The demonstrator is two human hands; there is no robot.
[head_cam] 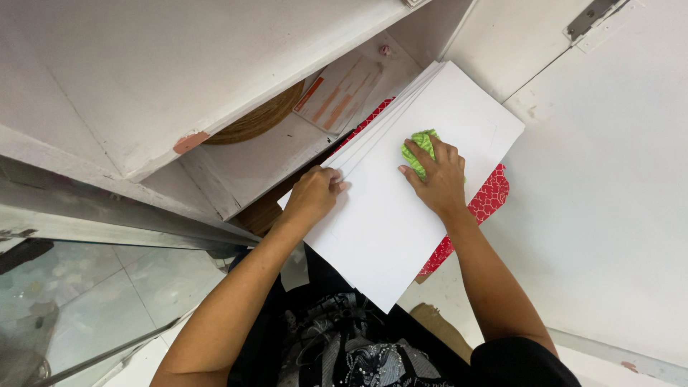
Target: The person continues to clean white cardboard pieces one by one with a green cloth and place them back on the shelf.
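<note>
A stack of large white sheets (387, 222) lies tilted across the middle of the view, over a red patterned board (489, 199) that shows at its right edge. My left hand (313, 195) grips the stack's left edge, fingers curled over it. My right hand (437, 178) presses a green cloth (418, 148) flat on the top sheet. Most of the cloth is hidden under my fingers.
A white shelf unit (165, 86) fills the upper left, with a woven round mat (258, 122) and a printed paper (337, 93) in its recess. White walls (602, 179) stand to the right. A glass panel (79, 301) and tiled floor lie lower left.
</note>
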